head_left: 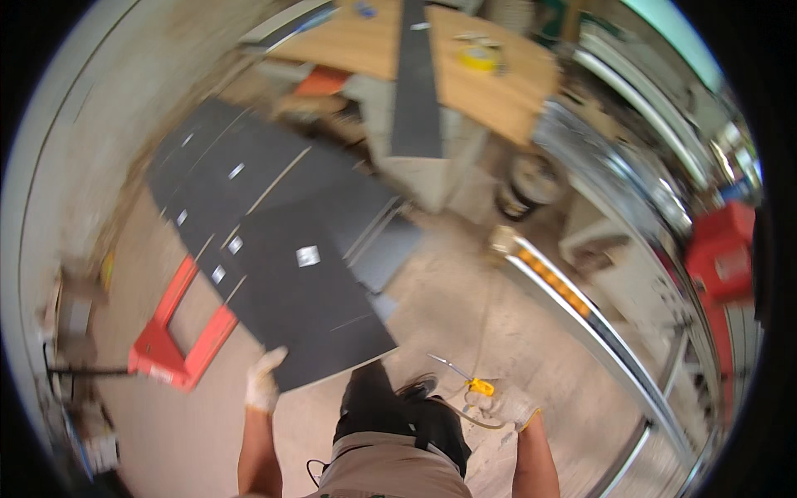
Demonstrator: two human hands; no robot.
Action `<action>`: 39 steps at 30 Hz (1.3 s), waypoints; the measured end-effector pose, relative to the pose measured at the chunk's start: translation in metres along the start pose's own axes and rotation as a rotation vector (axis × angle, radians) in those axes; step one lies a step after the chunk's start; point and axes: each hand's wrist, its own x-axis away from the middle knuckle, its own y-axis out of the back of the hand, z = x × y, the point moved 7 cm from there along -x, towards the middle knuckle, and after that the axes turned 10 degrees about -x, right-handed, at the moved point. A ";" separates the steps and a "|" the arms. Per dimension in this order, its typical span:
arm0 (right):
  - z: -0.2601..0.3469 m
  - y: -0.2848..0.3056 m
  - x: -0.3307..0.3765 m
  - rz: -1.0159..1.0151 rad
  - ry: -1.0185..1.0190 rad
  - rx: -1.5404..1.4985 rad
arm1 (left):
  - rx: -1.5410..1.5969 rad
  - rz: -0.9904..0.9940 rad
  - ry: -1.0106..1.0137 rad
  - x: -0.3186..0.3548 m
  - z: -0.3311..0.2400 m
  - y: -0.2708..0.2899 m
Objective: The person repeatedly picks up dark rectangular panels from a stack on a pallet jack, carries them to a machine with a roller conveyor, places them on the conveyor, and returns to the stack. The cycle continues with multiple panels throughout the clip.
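In the lower right, the right hand [505,407] held a yellow tool [480,387]; in the lower left, the left hand [264,383] gripped the dark panel [307,315] left of centre. The work seemed unfinished: this panel was in hand, other panels [203,158] lay beyond, and a dark strip [418,100] crossed the counter [353,41], upper centre.

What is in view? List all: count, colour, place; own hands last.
Near panel: 1, dark grey, centre-left
Panels behind: several, dark grey, left
Forked frame: 1, red, left floor
Tabletop: 1, light brown, top
Long strip: 1, dark grey, across tabletop
Round item: 1, yellow, on tabletop
Bucket: 1, dark, upper right
Rail: 1, silver and orange, right
Housing: 1, red, far right
Tool: 1, yellow-handled, lower centre-right
Legs: 2, dark trousers, bottom
Left hand: 1, white glove, gripping near panel
Right hand: 1, white glove, holding tool
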 end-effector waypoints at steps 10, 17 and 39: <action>0.025 0.080 0.158 -0.790 0.214 -0.629 | -0.237 0.559 -0.333 0.122 -0.092 -0.191; 0.038 0.118 0.162 -1.117 0.222 -0.721 | -0.345 0.919 -0.261 0.135 -0.079 -0.381; -0.053 0.144 0.187 -2.074 -0.084 -0.966 | -1.215 0.795 -0.666 0.091 0.027 -0.809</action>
